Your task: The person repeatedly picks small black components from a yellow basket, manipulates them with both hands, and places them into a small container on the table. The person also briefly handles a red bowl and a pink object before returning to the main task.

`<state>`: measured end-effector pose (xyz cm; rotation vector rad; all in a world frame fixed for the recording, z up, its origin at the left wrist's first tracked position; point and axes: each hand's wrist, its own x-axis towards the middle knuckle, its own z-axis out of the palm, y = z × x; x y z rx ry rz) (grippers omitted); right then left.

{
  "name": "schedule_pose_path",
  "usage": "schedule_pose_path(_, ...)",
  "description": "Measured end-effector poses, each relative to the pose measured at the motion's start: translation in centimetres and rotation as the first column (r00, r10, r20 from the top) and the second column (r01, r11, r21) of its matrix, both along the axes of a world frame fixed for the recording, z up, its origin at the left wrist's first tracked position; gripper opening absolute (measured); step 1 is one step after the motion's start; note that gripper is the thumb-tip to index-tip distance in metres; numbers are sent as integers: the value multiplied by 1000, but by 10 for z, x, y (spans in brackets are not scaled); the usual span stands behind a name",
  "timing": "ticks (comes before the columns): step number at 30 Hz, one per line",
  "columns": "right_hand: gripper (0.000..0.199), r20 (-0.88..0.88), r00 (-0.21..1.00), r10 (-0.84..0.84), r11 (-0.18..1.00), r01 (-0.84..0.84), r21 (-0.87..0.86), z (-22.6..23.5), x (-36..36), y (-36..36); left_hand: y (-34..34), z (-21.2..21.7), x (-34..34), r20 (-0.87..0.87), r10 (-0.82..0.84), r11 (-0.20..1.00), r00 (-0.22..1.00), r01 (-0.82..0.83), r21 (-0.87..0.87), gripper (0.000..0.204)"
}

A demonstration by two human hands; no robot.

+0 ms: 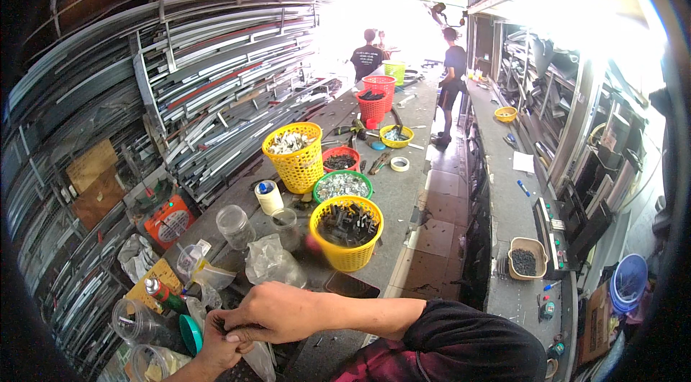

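Observation:
At the near left of the bench my right hand [277,311] reaches across and meets my left hand [219,347]. The fingers of both are closed and pressed together, and a small dark thing shows between them, too hidden to name. Clear plastic hangs just below the hands. Close by are a green lid or cup [191,334], a clear plastic bag [272,261] and a spray can [162,294] with a red top. Beyond my right forearm stands a yellow basket [347,256] full of small black parts, with a dark flat phone-like slab [352,285] beside it.
Farther along the bench are a green basket [317,195] of clear pieces, a tall yellow basket [296,172], red baskets [378,84] and a tape roll [400,164]. Clear jars [235,226] stand left. Racks of metal profiles [237,58] line the wall. Two people stand far off.

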<state>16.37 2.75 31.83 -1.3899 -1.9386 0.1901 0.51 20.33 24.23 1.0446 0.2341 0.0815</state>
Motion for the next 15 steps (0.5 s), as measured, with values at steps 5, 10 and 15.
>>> schedule_pose_path(5,38,28,1000,-12,999,11,51,2,-2,-2,-4,7,3,30,-62,997,998,63,-37,20)
schedule_pose_path(10,44,-9,999,-51,998,51,23,2,-1,-6,-9,6,0,7,34,997,999,-34,68,17)
schedule_pose_path(15,44,20,996,-82,995,80,60,-6,-4,-3,-5,3,0,52,-27,999,998,25,31,14)
